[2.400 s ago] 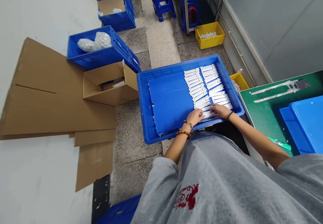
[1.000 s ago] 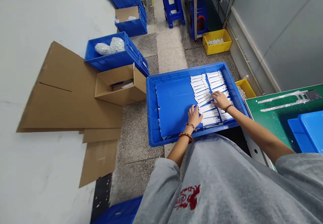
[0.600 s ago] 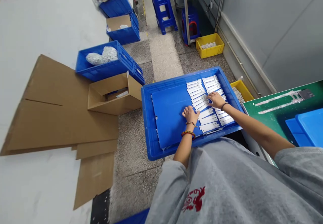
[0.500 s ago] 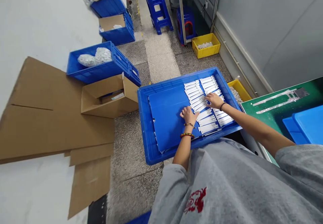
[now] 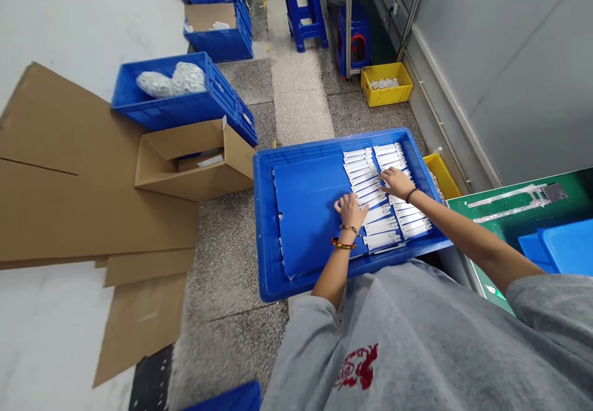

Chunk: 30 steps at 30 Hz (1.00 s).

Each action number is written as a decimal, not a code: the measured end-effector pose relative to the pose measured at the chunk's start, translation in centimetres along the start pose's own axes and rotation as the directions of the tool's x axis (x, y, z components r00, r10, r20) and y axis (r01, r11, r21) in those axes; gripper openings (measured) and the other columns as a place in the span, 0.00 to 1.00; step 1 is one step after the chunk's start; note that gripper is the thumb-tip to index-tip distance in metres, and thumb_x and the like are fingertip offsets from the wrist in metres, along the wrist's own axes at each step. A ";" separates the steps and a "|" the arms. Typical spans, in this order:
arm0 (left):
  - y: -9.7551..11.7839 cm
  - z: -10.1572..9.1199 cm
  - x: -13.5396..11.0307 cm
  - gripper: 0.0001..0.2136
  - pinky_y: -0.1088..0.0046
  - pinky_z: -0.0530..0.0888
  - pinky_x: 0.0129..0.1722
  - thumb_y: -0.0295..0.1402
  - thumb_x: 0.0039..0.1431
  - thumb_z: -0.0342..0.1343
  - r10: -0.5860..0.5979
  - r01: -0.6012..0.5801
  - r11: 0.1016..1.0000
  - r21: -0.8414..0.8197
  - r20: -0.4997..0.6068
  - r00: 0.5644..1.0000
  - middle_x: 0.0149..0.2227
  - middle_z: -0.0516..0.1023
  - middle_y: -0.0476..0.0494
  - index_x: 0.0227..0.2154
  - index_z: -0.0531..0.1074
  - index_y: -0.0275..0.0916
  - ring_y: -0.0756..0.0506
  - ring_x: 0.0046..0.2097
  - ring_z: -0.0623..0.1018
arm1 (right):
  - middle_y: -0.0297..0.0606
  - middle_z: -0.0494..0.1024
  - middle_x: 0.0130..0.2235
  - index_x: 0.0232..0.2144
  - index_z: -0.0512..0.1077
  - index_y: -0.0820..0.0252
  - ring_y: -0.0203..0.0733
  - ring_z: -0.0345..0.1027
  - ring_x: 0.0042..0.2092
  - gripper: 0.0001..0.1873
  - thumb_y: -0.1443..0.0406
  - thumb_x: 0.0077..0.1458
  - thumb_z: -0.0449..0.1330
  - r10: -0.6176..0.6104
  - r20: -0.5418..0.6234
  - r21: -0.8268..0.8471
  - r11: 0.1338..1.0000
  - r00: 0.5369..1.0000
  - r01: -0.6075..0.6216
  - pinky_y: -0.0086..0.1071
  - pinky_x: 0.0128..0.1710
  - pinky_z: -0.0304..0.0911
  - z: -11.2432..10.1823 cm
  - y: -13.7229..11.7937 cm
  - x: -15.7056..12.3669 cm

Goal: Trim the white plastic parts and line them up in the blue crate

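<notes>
A blue tray (image 5: 267, 232) in front of my body holds a flat blue sheet (image 5: 308, 219) and two columns of thin white strips. My left hand (image 5: 351, 211) rests at the left ends of the left column of strips (image 5: 365, 183), thumb apart from the bent fingers. My right hand (image 5: 397, 183) lies over the inner part of the right column of strips (image 5: 410, 212), its fingers spread and touching the strips. No strip is seen lifted in either hand. The right fingertips are partly hidden among the white pieces.
A green-topped table (image 5: 503, 216) with blue trays (image 5: 567, 244) stands at the right. Yellow bins (image 5: 386, 94) sit by the wall. At the left are a cardboard box (image 5: 194, 182), blue crates (image 5: 162, 111) and cardboard sheets (image 5: 92, 213). A blue stool (image 5: 303, 6) stands ahead.
The view has shifted slightly, so the floor, crates and cardboard sit differently in it. Both hands keep nearly the same places over the strips, with small finger movements.
</notes>
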<state>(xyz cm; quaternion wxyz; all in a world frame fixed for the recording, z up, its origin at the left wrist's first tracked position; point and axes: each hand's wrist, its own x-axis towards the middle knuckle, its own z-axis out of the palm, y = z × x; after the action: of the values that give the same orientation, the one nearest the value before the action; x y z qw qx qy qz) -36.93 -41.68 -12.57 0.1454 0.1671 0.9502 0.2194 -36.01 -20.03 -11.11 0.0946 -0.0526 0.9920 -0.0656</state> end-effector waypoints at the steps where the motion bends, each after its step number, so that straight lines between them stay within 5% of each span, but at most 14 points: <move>1: 0.0 0.0 0.0 0.16 0.55 0.58 0.61 0.40 0.59 0.59 -0.012 0.012 1.000 0.002 -0.017 1.000 0.51 0.74 0.37 0.48 0.68 0.42 0.37 0.56 0.70 | 0.49 0.74 0.52 0.53 0.70 0.63 0.52 0.64 0.54 0.18 0.61 0.64 0.58 0.005 -0.013 -0.004 1.000 1.000 -0.005 0.44 0.53 0.61 0.1 -0.1 0.5; 6: 0.0 0.1 0.1 0.22 0.54 0.58 0.63 0.38 0.60 0.56 -0.035 0.036 0.999 0.010 -0.057 0.998 0.60 0.68 0.32 0.56 0.65 0.38 0.35 0.60 0.67 | 0.43 0.73 0.52 0.50 0.71 0.61 0.47 0.68 0.53 0.16 0.58 0.64 0.60 -0.002 -0.023 -0.017 1.000 1.000 0.002 0.47 0.53 0.65 1.4 -0.8 1.8; 17: -0.3 0.6 0.1 0.25 0.54 0.63 0.63 0.38 0.60 0.55 0.031 -0.029 0.999 0.030 -0.064 0.997 0.62 0.68 0.32 0.59 0.66 0.36 0.34 0.62 0.68 | 0.44 0.73 0.53 0.52 0.71 0.61 0.47 0.69 0.54 0.18 0.57 0.65 0.59 -0.021 -0.098 -0.014 1.000 0.995 0.019 0.48 0.54 0.66 2.8 0.3 1.9; 23: -0.6 1.2 0.5 0.35 0.56 0.56 0.69 0.49 0.64 0.49 0.106 -0.104 0.993 0.053 -0.038 0.994 0.71 0.53 0.34 0.68 0.53 0.33 0.36 0.71 0.55 | 0.58 0.57 0.68 0.67 0.55 0.72 0.56 0.50 0.69 0.35 0.52 0.68 0.47 -0.053 -0.146 -0.003 0.999 0.988 0.053 0.50 0.66 0.52 4.3 0.9 2.6; 30: -1.2 2.8 0.8 0.35 0.52 0.51 0.71 0.51 0.68 0.35 0.147 -0.148 0.987 0.056 0.015 0.989 0.73 0.48 0.37 0.70 0.48 0.33 0.38 0.73 0.50 | 0.62 0.47 0.71 0.69 0.45 0.82 0.59 0.40 0.72 0.50 0.41 0.65 0.37 -0.077 -0.116 -0.007 0.997 0.990 0.076 0.52 0.69 0.44 6.9 0.8 2.2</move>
<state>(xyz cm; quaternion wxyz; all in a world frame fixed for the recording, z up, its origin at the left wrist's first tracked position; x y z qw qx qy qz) -36.95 -41.41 -15.69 0.1292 0.2422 0.9403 0.2013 -36.92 -20.27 -18.32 0.0342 -0.0867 0.9931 -0.0706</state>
